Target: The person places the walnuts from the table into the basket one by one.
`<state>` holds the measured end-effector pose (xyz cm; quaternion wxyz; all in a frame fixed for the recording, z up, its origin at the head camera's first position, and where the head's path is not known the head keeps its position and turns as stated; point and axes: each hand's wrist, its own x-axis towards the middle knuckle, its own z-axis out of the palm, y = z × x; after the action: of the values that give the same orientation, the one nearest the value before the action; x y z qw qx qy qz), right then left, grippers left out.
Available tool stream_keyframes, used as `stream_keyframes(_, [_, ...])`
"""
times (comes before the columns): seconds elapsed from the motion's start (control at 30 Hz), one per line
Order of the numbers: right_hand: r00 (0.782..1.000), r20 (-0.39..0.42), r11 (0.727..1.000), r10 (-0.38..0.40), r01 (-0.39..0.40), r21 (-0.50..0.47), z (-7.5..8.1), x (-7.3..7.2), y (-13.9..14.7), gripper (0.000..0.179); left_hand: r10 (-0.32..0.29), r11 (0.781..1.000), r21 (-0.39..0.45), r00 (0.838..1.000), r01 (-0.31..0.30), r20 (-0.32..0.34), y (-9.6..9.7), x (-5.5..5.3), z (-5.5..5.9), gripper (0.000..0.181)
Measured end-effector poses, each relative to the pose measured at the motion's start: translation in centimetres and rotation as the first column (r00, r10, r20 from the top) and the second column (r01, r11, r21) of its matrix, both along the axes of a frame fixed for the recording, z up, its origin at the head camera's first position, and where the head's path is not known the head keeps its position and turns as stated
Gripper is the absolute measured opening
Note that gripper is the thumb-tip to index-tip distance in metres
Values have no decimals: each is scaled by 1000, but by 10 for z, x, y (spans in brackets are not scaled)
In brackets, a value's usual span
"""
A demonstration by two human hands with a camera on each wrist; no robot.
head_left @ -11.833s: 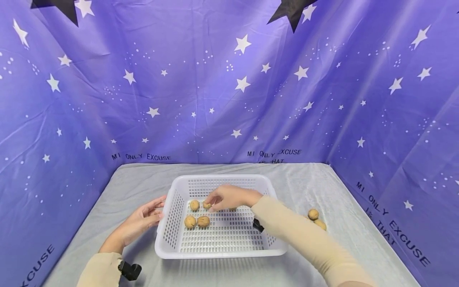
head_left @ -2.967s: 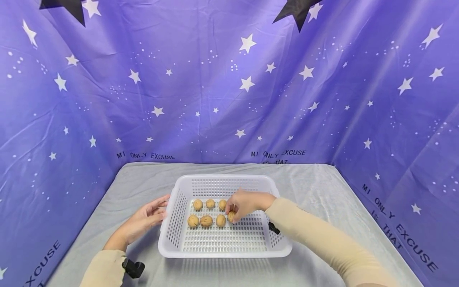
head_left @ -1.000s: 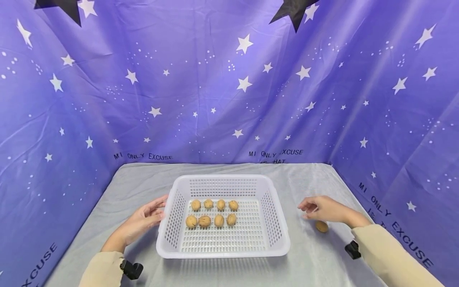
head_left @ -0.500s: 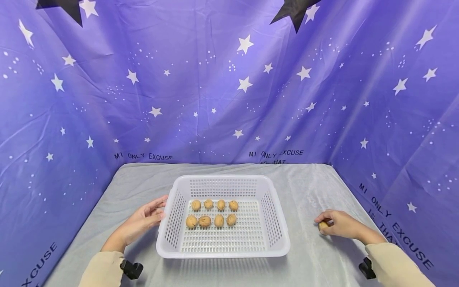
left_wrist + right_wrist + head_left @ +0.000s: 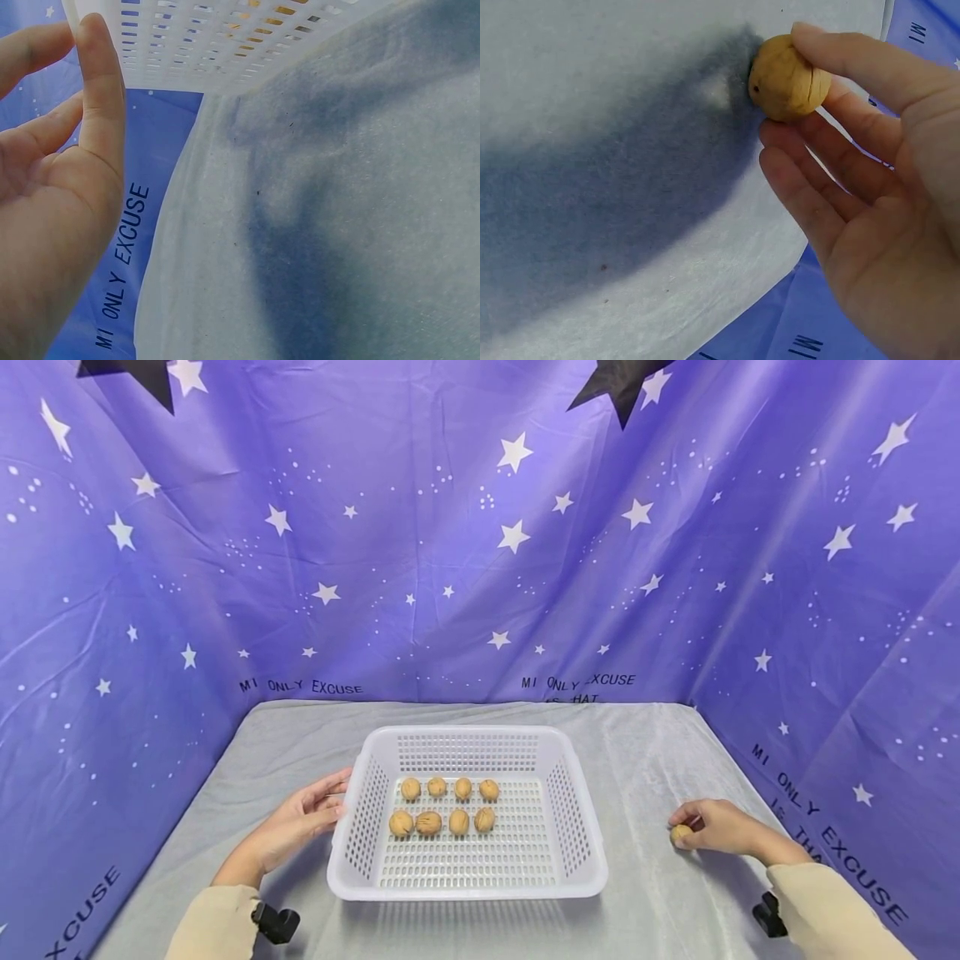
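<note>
My right hand [image 5: 720, 828] pinches a walnut [image 5: 787, 79] between thumb and fingers, low over the cloth to the right of the basket. The right wrist view shows its tan, seamed shell and a small dark spot. My left hand [image 5: 292, 827] holds the left rim of a white perforated plastic basket [image 5: 465, 892], with thumb and fingertips at the edge in the left wrist view. Several walnuts lie on the basket floor in two rows, a back row that includes one walnut [image 5: 410, 789] and a front row with another [image 5: 428, 823], all toward the left and middle.
A grey cloth [image 5: 637, 752] covers the table. Purple star-printed curtains [image 5: 480, 568] enclose it at the back and both sides. The right part of the basket floor shows bare mesh.
Over the earlier frames, more walnuts came to lie in the basket's two rows. My right hand left the basket, moved right and took hold of the walnut there. My left hand stayed at the rim.
</note>
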<state>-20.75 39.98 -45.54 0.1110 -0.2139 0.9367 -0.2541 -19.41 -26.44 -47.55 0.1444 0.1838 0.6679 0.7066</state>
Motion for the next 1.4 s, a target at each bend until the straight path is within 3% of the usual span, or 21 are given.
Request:
stream_keyframes(0.2, [999, 8, 997, 46, -45, -65, 8, -7, -9, 33, -9, 1000, 2, 1000, 9, -4, -1, -2, -1, 66])
stream_keyframes(0.33, [998, 26, 994, 52, -49, -95, 26, -15, -24, 38, -11, 1000, -3, 1000, 11, -1, -1, -2, -1, 66])
stream_keyframes(0.57, [993, -38, 989, 113, -116, -95, 64, -35, -61, 37, -11, 1000, -11, 1000, 11, -5, -2, -2, -1, 66])
stream_keyframes(0.8, [984, -2, 979, 181, -180, -91, 89, -54, -113, 42, -12, 1000, -24, 1000, 12, -1, -2, -2, -1, 66])
stream_keyframes(1.03, [949, 21, 947, 315, -312, -79, 98, -66, -168, 38, -19, 1000, -25, 1000, 19, -3, -2, -2, 0, 66])
stream_keyframes(1.23, [942, 52, 942, 332, -334, 21, 96, -72, -207, 34, -19, 1000, -24, 1000, 19, -3, -3, -1, 1, 66])
stream_keyframes(1.4, [935, 111, 938, 338, -344, 48, 88, -78, -229, 34, -26, 999, -27, 1000, 26, -7, -3, -1, 2, 65])
